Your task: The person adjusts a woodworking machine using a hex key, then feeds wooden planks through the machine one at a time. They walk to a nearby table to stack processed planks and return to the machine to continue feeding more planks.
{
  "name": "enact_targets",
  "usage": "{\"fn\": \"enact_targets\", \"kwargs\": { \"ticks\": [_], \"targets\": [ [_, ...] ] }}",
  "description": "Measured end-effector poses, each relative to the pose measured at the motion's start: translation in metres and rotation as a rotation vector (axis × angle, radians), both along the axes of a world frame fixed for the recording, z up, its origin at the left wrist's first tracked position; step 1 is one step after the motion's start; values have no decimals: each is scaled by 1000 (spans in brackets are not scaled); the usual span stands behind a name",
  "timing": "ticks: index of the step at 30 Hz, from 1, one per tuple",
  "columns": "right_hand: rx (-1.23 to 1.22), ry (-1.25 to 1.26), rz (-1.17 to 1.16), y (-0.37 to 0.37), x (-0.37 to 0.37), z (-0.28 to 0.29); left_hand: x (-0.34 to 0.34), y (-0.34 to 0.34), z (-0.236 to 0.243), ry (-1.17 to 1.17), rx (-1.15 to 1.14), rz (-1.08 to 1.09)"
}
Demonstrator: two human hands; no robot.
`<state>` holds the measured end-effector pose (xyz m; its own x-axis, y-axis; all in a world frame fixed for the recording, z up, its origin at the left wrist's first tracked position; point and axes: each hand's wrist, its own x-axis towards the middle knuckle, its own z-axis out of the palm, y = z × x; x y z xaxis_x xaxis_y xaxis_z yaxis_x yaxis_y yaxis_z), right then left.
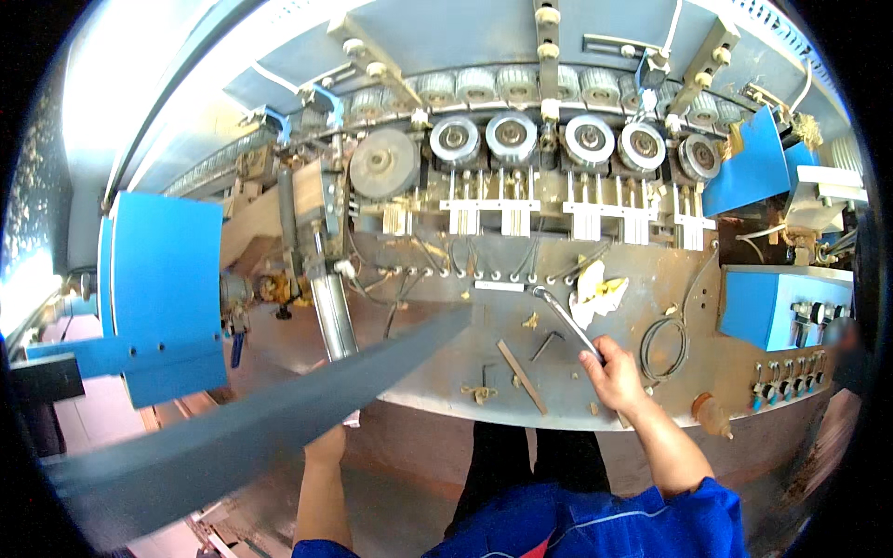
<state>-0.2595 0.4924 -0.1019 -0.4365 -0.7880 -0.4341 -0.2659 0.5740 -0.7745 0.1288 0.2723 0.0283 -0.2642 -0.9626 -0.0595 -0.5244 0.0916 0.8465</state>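
My right hand is closed around the handle of a shiny ratchet wrench. The wrench slants up and left over the metal machine bed, its round head beside a pale flat bar. A crumpled white and yellow rag or paper lies just right of the wrench. Left of my right hand are a black hex key and a narrow flat strip. My left hand is mostly hidden behind a long dark grey beam; its fingers do not show.
Several round wheels line the machine's back above pale slotted blocks. A coiled cable and an amber bottle lie at right, near small valves. A blue box stands at left; a metal cylinder is beside the beam.
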Motion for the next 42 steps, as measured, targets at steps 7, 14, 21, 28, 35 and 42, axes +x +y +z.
{"fn": "enact_targets", "kwargs": {
  "ticks": [7,14,21,28,35,42],
  "targets": [
    [-72,-163,-169,-35,42,17,-55,-75,9,235,155,-26],
    [-85,-51,-61,-65,69,11,-92,-85,24,167,186,-126],
    [75,265,14,25,41,-46,-18,86,-69,3,560,2],
    [168,222,-92,85,77,-71,-68,116,-263,-474,268,-287],
    [259,80,-323,116,107,-71,-107,122,-281,-442,103,-318],
    [133,104,-391,136,132,-86,-215,96,-268,-582,82,-764]
  ]
}}
